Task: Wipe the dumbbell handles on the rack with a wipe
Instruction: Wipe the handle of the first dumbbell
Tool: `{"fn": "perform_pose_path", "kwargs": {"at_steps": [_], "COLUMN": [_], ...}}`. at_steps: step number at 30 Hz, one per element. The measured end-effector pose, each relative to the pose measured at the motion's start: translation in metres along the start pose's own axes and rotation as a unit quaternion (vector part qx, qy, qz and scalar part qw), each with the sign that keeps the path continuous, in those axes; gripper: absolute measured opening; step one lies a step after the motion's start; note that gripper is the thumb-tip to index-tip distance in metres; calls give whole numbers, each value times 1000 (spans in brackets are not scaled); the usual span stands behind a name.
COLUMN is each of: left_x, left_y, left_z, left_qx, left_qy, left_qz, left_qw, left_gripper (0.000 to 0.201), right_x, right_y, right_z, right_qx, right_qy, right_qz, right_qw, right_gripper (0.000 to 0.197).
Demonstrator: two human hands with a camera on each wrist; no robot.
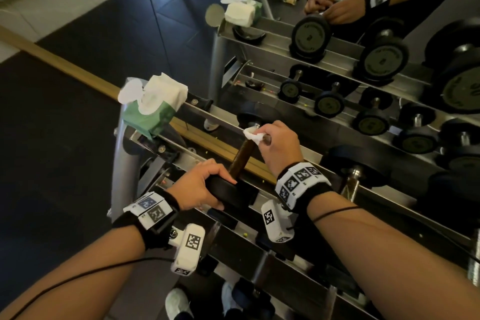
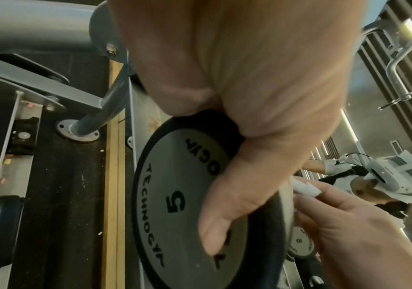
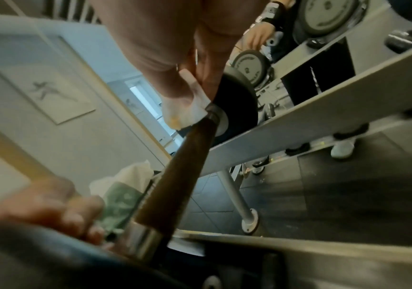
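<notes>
Mid-wipe: right hand (image 1: 281, 147) pinches wipe (image 1: 253, 135) round far end of 5 dumbbell's handle (image 1: 240, 157), left hand (image 1: 200, 184) grips near weight head (image 1: 228, 193); next, draw wipe back along handle.

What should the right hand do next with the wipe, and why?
Probably slide the wipe down the handle toward the left hand. The right hand pinches it at the far end, the brown grip below looks uncovered, and the left hand steadies the near weight.
</notes>
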State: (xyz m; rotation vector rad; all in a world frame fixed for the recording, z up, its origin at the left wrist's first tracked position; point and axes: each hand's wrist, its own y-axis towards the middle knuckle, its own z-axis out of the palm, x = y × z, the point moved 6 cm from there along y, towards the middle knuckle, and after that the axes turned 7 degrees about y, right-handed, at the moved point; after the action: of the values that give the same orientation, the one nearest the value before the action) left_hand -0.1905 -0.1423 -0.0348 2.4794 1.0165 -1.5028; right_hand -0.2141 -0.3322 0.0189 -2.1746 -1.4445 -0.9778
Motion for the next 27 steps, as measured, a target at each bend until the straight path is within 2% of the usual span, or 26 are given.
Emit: {"fn": "perform_pose_path", "kwargs": {"at_steps": [5, 8, 12, 13, 15, 18, 19, 20, 22, 24, 27], "left_x": [1, 2, -1, -1, -1, 1, 2, 3, 3, 4, 4], "left_y": [2, 1, 0, 0, -1, -1, -1, -1, -1, -1, 1], "left_z": [-1, 0, 2, 2, 1, 1, 0, 0, 0, 0, -1], "left_qx": [15, 13, 7, 6, 8, 13, 13, 13, 12, 10, 10], "left_qy": [-5, 0, 2, -1, -10, -18, -17, -16, -14, -16, -22], "left_qz": [-2, -9, -13, -12, -12, -14, -13, -13, -11, -8, -6], "left_qw": [1000, 1000, 1000, 1000, 1000, 1000, 1000, 1000, 1000, 1000, 1000], "left_gripper": [62, 63, 63, 62, 59, 59, 60, 62, 63, 64, 64], "right_x": [2, 5, 5, 5, 1, -10, -11, -12, -15, -19, -24], "right_y": [-18, -33, -48, -48, -39, -15, -10, -6, -4, -10, -25], "right_z": [27, 34, 41, 39, 28, -4, -8, -7, 4, 16, 24], "right_qx": [99, 132, 251, 260, 199, -4, -34, -38, -2, 31, 40], "right_qy": [-68, -44, -15, -8, 62, 111, 93, 72, 47, 65, 98], "right_qz": [-20, -16, 17, 21, 56, 77, 78, 78, 79, 84, 93], "right_qw": [993, 990, 968, 965, 976, 991, 992, 994, 996, 994, 990], "right_gripper": [28, 23, 17, 18, 22, 27, 29, 30, 30, 28, 24]}}
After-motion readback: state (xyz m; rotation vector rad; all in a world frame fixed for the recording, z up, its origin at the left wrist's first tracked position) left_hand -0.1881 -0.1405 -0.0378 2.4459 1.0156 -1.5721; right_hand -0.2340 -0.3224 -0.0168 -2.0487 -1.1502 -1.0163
